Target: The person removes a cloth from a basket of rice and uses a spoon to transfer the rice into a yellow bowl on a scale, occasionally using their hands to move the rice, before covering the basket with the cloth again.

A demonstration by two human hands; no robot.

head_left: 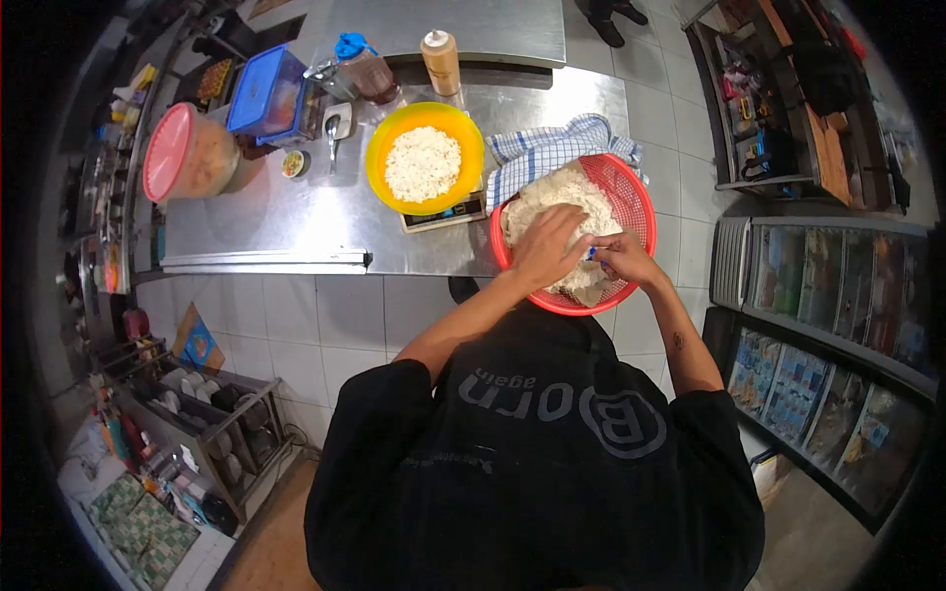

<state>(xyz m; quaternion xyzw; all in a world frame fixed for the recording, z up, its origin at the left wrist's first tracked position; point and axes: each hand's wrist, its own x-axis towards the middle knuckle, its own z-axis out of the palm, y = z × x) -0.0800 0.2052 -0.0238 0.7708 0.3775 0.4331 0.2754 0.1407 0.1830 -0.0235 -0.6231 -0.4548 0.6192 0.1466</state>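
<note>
Your left hand [548, 246] lies uncurled on rice [564, 189] in the basket [642, 207]; your right hand [628, 258] pinches a blue thing [592, 253]. The basket overhangs the counter [296, 222] at six o'clock; pressing there could tip it.

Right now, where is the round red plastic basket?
In the head view, the round red plastic basket is right of centre at the near edge of the steel table, beneath the left hand and right hand, right of the round yellow bowl.
</note>
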